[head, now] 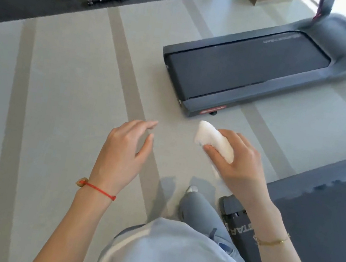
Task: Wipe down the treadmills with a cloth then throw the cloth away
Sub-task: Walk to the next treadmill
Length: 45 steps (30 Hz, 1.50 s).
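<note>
Two hands | right hand (239, 165): fingers curled gripping cloth (213, 141) | left hand (125, 152): fingers relaxed, empty

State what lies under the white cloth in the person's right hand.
Beneath the white cloth, held in the right hand, lies striped grey floor. The cloth's underside and inner fingers are hidden.

Treadmill (248, 70) ahead right — cloth (213, 141) before its near end.
</note>
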Each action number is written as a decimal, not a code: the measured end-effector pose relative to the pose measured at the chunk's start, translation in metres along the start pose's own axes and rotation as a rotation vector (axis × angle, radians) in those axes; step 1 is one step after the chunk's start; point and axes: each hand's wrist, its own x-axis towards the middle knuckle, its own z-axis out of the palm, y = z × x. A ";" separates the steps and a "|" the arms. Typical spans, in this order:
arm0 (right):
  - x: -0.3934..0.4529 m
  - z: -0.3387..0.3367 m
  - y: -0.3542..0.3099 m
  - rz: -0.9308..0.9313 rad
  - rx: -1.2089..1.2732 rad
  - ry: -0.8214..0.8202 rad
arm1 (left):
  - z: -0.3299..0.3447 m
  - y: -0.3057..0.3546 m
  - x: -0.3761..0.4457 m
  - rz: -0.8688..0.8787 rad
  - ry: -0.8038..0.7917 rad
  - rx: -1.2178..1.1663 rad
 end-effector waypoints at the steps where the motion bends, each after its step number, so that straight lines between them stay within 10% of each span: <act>1: 0.013 0.000 0.006 0.025 -0.007 0.027 | 0.006 -0.002 0.019 0.017 -0.020 -0.006; 45: 0.492 -0.274 0.350 0.705 -0.201 0.816 | 0.422 0.322 0.740 0.859 -0.646 -0.268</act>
